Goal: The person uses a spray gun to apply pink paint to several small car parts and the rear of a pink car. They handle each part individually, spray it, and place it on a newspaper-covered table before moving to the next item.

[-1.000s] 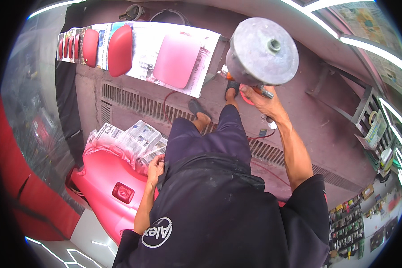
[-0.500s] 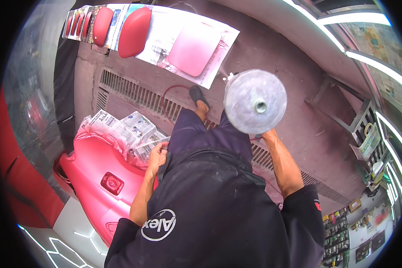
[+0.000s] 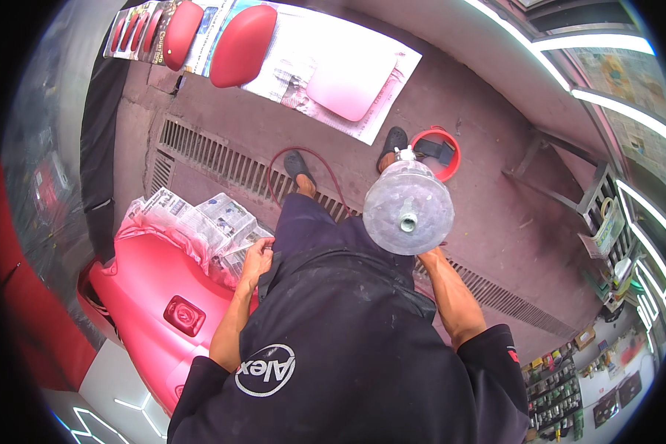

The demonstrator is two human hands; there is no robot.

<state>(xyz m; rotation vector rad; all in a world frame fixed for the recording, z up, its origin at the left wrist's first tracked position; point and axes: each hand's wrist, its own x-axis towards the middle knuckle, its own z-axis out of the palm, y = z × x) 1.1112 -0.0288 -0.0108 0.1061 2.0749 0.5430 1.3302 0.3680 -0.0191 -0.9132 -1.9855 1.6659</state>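
A spray gun with a large translucent, whitish cup (image 3: 408, 214) is gripped in my right hand (image 3: 434, 256), mostly hidden beneath the cup. Its pale nozzle (image 3: 405, 153) points away from me, toward the newspaper-covered table (image 3: 274, 83). There, a pink, square-cornered panel (image 3: 352, 83) lies nearest the spray gun, with two red rounded covers (image 3: 243, 46) (image 3: 183, 34) farther left. Beside my waist, my left hand (image 3: 257, 259) hangs with its fingers curled in, close to the hem of my dark shirt. What those fingers hold, if anything, is hidden.
Left of me stands a large pink car body panel (image 3: 166, 285), edged with newspaper (image 3: 192, 220). A dark red hose (image 3: 325, 164) curves over the floor grate (image 3: 222, 157) by my feet. A red round tub (image 3: 456, 157) sits past my right foot; a metal rack (image 3: 607, 214) stands right.
The spray gun has moved lower and slightly left, nearer my body. Mist at its nozzle no longer shows. The red tub and my right foot have come into view. My left hand stays at my waist.
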